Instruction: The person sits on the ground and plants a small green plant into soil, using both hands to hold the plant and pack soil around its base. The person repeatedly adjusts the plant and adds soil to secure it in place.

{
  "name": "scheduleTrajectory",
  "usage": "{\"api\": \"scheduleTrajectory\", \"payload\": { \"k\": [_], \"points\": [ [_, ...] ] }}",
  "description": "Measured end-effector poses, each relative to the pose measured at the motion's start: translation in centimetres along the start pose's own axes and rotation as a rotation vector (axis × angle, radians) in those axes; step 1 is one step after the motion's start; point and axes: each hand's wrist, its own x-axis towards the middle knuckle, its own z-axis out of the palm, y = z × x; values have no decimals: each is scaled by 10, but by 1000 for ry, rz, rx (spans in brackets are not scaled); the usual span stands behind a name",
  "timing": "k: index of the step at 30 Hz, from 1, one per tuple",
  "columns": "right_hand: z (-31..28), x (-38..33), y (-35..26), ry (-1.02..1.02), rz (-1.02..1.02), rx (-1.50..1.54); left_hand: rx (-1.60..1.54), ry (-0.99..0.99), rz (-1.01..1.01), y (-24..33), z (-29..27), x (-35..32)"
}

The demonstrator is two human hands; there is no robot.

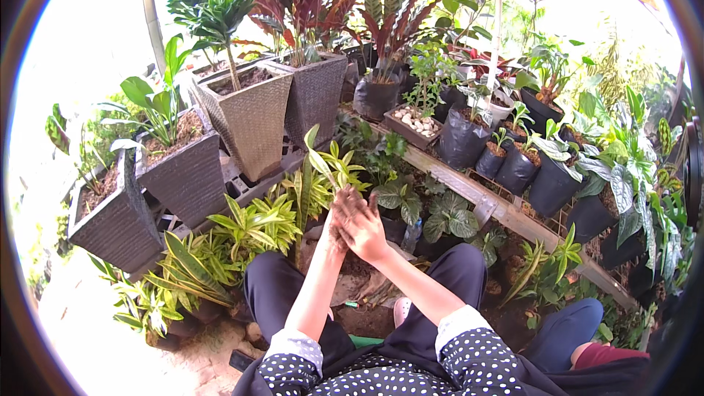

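My two hands meet in the middle of the view, both dark with wet soil. Between them rises a small plant [320, 163] with light green, pale-edged leaves; its base disappears into my grip. My right hand [358, 224] lies over the front, fingers pressed together and pointing up-left, thumb raised. Behind it, my left hand [336, 233] is mostly covered, closed around the plant's lower end. Roots or a soil lump inside the grip cannot be made out. Beneath my hands, a patch of soil [359, 320] shows between my knees.
Tall tapered planters [253, 121] stand at the left. Black grow bags [463, 139] and a stone-topped pot [415, 126] line the right behind a metal rail [469, 189]. Yellow-green plants [257, 224] crowd my left knee. Another person's knee [568, 330] is at lower right.
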Motion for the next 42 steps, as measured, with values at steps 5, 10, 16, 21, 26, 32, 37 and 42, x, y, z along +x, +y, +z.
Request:
{"api": "scheduleTrajectory", "payload": {
  "k": [5,10,16,21,26,32,37,42],
  "points": [
    [-5,17,-22,265,362,201,-182,-325,-98,1,2,5],
    [-18,29,-26,145,-9,-222,-417,-883,-222,14,-64,40],
    [-10,8,4,-103,-212,-157,-71,-256,-21,2,3,-10],
    [-1,-2,6,40,-24,-51,-149,-231,-75,3,-3,-6],
    [-15,11,-17,216,156,22,-109,-373,-42,3,31,-11],
    [-30,35,-11,155,-326,-253,-356,-886,-159,8,-19,33],
    [-34,34,-3,10,-294,-88,-204,-418,-12,3,-7,22],
    [-15,30,-3,360,227,188,-200,-342,-104,9,24,2]
  ]
}}
